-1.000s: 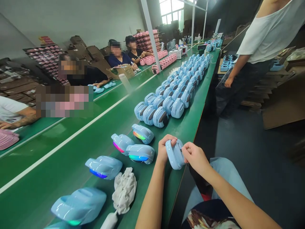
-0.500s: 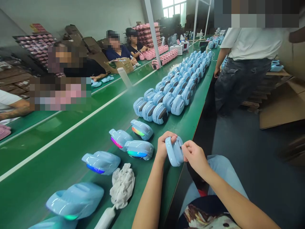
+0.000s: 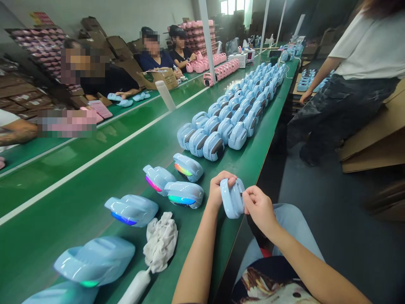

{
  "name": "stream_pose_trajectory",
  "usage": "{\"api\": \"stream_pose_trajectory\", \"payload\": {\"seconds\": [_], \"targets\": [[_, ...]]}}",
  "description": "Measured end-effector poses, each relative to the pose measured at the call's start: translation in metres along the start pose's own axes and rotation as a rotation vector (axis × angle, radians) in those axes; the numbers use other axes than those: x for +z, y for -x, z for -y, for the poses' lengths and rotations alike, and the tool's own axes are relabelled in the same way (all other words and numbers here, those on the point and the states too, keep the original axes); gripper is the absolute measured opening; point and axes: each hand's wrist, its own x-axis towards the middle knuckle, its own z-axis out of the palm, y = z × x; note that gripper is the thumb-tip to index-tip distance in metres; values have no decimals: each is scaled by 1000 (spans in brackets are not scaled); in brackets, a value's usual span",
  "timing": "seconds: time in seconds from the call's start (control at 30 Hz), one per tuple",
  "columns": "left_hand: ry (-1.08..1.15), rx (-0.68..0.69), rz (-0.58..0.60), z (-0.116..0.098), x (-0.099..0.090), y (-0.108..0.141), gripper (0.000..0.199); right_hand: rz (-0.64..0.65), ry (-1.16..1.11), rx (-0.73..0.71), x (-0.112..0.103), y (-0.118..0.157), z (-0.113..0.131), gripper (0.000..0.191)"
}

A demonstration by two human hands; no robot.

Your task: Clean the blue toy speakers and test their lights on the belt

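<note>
My left hand (image 3: 220, 188) is wrapped round a glossy light-blue device (image 3: 232, 200) near the table edge. The fingers of my right hand (image 3: 257, 204) are pinched together at the device's right side; whatever they hold there is too small to make out. To the left, several blue devices with lit coloured strips lie on the green table, one (image 3: 185, 194) glowing green and blue, another (image 3: 131, 210) dark blue. A crumpled white cloth (image 3: 160, 242) rests beside a white bottle (image 3: 136, 288).
Rows of blue devices (image 3: 213, 146) fill the far part of the green table (image 3: 120, 169). A white post (image 3: 207, 42) rises beyond them. Several people sit across the table. On the right stands a person in a white shirt (image 3: 363, 46), near cardboard (image 3: 373, 147).
The standing person has moved to the right, showing more blue devices behind. The view has shifted slightly. Both my hands keep nearly the same pose on the device.
</note>
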Motion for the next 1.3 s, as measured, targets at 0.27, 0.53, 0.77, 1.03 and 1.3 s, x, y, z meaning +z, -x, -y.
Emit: {"api": "stream_pose_trajectory", "payload": {"seconds": [0.27,0.53,0.77,1.03,1.3], "targets": [[-27,6,2,0,-4,-4,18,60,383,-87,-8,-8,15,20],[-2,-37,36,0,-6,-8,20,309,86,-81,-18,-27,19,15],[71,-102,39,6,-19,-16,22,320,229,-61,-4,-40,24,15],[124,-136,2,14,-23,-18,20,264,345,41,3,-40,34,17],[155,-118,17,20,-24,-19,19,266,330,43,0,-40,36,19]]}}
